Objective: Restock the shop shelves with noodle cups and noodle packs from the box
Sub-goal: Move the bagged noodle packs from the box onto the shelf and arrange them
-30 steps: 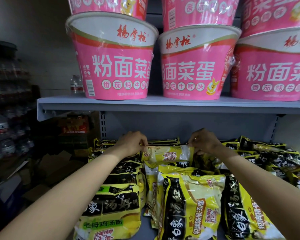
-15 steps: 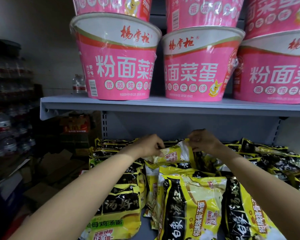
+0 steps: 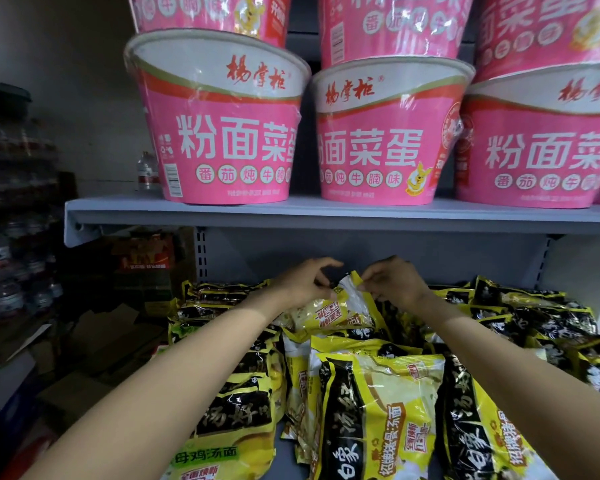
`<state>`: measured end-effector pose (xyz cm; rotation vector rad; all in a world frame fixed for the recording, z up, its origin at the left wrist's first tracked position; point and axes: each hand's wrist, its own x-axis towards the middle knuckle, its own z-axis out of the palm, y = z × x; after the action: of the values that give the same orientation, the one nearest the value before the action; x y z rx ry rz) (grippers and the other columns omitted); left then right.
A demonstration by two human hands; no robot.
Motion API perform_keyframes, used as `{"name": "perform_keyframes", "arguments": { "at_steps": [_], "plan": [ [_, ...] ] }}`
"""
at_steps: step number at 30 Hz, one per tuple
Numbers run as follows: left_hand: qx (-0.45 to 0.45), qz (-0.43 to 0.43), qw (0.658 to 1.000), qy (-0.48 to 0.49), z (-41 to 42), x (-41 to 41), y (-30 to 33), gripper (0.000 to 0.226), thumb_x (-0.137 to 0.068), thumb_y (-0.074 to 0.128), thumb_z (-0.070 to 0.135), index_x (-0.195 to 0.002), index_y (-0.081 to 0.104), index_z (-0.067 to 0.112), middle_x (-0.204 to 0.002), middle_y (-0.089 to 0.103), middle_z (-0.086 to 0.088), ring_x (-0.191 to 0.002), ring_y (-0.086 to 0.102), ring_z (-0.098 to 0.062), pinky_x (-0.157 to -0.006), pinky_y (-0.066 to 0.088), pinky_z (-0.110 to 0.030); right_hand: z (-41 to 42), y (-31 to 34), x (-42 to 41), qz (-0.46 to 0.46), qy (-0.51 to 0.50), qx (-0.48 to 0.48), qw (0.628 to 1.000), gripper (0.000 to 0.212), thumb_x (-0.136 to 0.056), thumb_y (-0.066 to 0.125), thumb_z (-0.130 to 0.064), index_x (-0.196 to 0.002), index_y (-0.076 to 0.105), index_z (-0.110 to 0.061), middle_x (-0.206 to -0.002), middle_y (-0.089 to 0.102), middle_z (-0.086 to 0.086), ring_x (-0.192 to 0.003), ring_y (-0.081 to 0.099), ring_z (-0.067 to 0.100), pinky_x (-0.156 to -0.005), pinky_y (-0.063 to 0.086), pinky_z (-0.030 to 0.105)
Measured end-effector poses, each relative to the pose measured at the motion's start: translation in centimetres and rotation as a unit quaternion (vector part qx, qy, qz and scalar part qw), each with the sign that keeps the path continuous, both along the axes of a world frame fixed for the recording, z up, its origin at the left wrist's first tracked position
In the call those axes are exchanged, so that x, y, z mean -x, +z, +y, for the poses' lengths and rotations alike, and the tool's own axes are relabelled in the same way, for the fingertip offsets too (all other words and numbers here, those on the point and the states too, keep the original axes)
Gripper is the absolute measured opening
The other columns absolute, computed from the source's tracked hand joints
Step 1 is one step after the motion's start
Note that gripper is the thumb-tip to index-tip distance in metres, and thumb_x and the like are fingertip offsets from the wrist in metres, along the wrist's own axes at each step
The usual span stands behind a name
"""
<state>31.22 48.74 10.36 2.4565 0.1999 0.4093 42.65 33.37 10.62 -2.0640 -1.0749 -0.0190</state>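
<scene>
A yellow noodle pack [image 3: 336, 311] stands tilted at the back of the lower shelf, on top of other packs. My left hand [image 3: 303, 284] pinches its upper left edge and my right hand [image 3: 394, 284] pinches its upper right corner. Several yellow-and-black noodle packs [image 3: 374, 410] lie in rows on the lower shelf in front of my arms. Large pink noodle cups [image 3: 222, 126] stand stacked on the upper shelf [image 3: 326, 214]. The box is out of view.
The grey upper shelf board hangs low above my hands. More packs [image 3: 534, 313] crowd the right side up to a shelf bracket [image 3: 548, 251]. Left of the shelving are water bottles [image 3: 0, 271], flattened cardboard [image 3: 94, 344] and a dim aisle.
Both hands have drawn closer together on the pack at the back, and the pack has risen from lying flat to standing tilted.
</scene>
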Motion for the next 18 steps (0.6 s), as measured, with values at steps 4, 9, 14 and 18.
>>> {"name": "perform_keyframes", "arguments": {
  "at_steps": [4, 9, 14, 18],
  "plan": [
    [-0.035, 0.004, 0.999, 0.019, 0.2, -0.7, -0.6, 0.027, -0.079, 0.073, 0.017, -0.104, 0.063, 0.016, -0.102, 0.066, -0.004, -0.100, 0.062, -0.018, -0.089, 0.046, -0.031, -0.7, -0.4, 0.0, 0.092, 0.026, 0.005, 0.995, 0.011, -0.078, 0.074, -0.014, -0.072, 0.065, -0.012, -0.064, 0.063, 0.004, -0.062, 0.059, 0.013, -0.057, 0.050, 0.018],
    [-0.009, -0.050, 0.998, 0.037, 0.3, -0.7, -0.4, 0.016, -0.079, 0.072, 0.015, -0.093, 0.066, 0.013, -0.092, 0.070, -0.003, -0.093, 0.066, -0.019, -0.089, 0.050, -0.036, -1.5, -0.6, -0.2, 0.093, 0.032, 0.080, 0.992, 0.007, -0.082, 0.070, -0.011, -0.082, 0.065, -0.007, -0.063, 0.057, 0.002, -0.064, 0.055, 0.014, -0.060, 0.047, 0.020],
    [0.086, -0.042, 0.995, 0.018, 0.0, 0.5, 0.3, 0.030, -0.084, 0.068, 0.012, -0.111, 0.056, 0.011, -0.101, 0.062, -0.003, -0.090, 0.058, -0.018, -0.073, 0.051, -0.033, -0.9, 0.6, -1.0, -0.068, -0.058, 0.021, 0.996, 0.006, -0.079, 0.071, -0.014, -0.084, 0.073, -0.010, -0.075, 0.068, 0.001, -0.074, 0.059, 0.008, -0.059, 0.039, 0.005],
    [0.107, -0.020, 0.994, 0.007, -0.3, 0.8, 0.8, 0.049, -0.082, 0.070, 0.016, -0.123, 0.046, 0.025, -0.093, 0.052, 0.008, -0.089, 0.055, -0.015, -0.065, 0.054, -0.033, 0.0, 1.2, 0.2, -0.102, -0.015, 0.013, 0.995, 0.007, -0.078, 0.072, -0.013, -0.084, 0.076, -0.014, -0.086, 0.073, 0.002, -0.080, 0.063, 0.009, -0.076, 0.045, 0.021]
  ]
}}
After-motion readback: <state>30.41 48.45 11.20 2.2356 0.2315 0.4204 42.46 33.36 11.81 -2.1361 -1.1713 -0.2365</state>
